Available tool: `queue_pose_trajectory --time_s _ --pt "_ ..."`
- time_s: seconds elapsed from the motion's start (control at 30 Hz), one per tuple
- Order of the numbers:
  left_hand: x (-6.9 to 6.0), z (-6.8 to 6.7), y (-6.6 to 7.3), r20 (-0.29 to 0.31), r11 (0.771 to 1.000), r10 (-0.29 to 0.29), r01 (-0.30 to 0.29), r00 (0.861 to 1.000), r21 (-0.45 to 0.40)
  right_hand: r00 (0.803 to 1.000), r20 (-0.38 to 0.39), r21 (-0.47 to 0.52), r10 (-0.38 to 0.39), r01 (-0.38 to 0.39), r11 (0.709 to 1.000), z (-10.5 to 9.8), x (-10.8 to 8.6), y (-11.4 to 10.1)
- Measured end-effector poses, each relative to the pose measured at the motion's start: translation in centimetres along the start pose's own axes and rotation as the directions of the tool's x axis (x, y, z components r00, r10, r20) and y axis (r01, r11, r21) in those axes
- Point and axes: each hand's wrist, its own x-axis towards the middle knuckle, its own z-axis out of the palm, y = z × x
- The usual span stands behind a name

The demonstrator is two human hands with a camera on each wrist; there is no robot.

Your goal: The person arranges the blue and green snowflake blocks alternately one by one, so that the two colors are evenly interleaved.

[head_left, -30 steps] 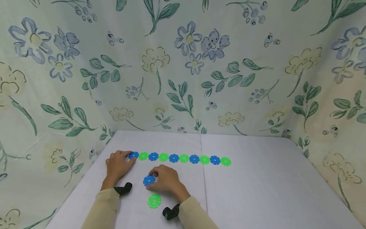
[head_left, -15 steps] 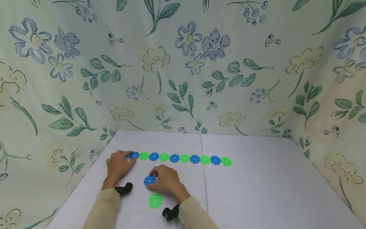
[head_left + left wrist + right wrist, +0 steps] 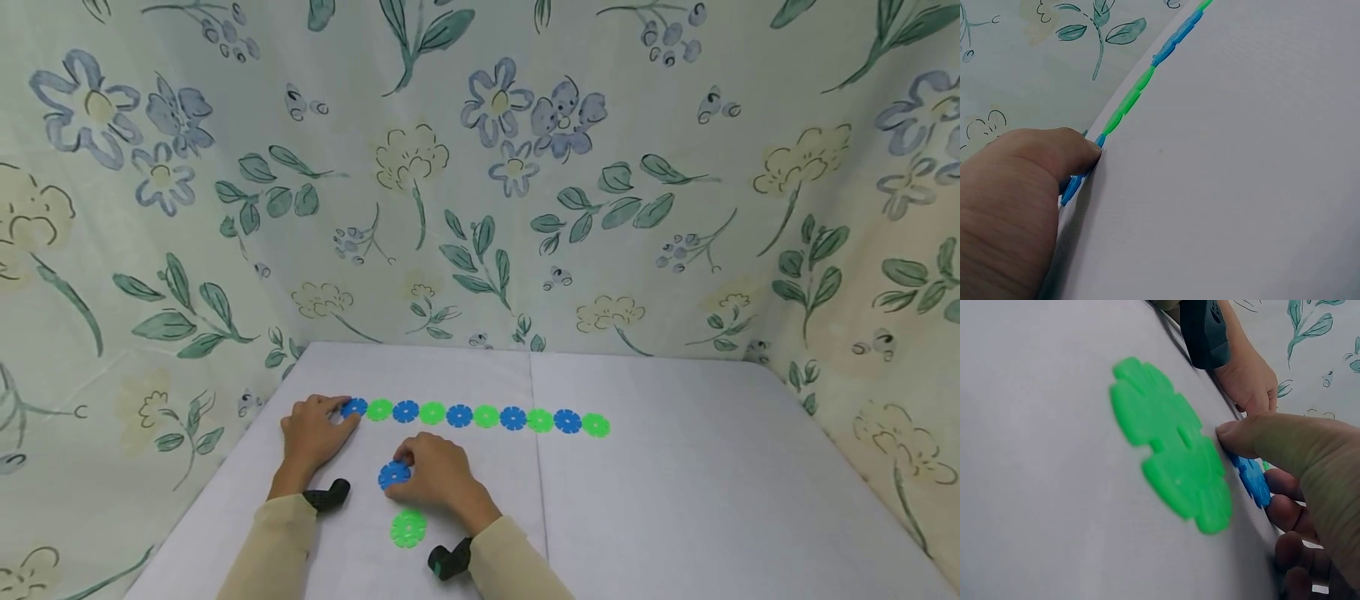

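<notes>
A row of notched plastic discs, blue and green by turns, runs across the white table. My left hand (image 3: 311,429) holds the blue disc (image 3: 356,407) at the row's left end between thumb and index finger. In the left wrist view the thumb covers part of that blue disc (image 3: 1071,190). Nearer to me, my right hand (image 3: 441,473) pinches a separate blue disc (image 3: 393,475) by its edges, flat on or close to the tabletop. A loose green disc (image 3: 408,529) lies in front of it, large in the right wrist view.
The row ends on the right with a green disc (image 3: 596,425). A white cloth with a crease covers the table (image 3: 712,483). Floral curtains (image 3: 480,208) stand behind and at both sides. Black wrist cameras (image 3: 450,561) sit at both cuffs.
</notes>
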Motion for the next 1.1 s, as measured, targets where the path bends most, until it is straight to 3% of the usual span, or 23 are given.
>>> queue_pose_trajectory --time_s 0.27,0.73,1.1 --pt "0.0 0.0 0.0 -0.007 1.000 0.006 -0.006 1.000 0.002 0.999 -0.022 -0.020 -0.038 0.038 0.999 -0.2 -0.2 0.0" --pt "0.0 0.1 0.1 -0.018 1.000 0.010 -0.010 1.000 0.009 0.991 -0.091 0.043 -0.093 0.097 0.994 0.2 -0.3 1.0" --pt "-0.1 -0.1 0.2 -0.010 1.000 0.002 -0.002 1.000 0.009 0.965 -0.228 0.101 -0.133 0.160 0.982 -1.2 -1.3 1.8"
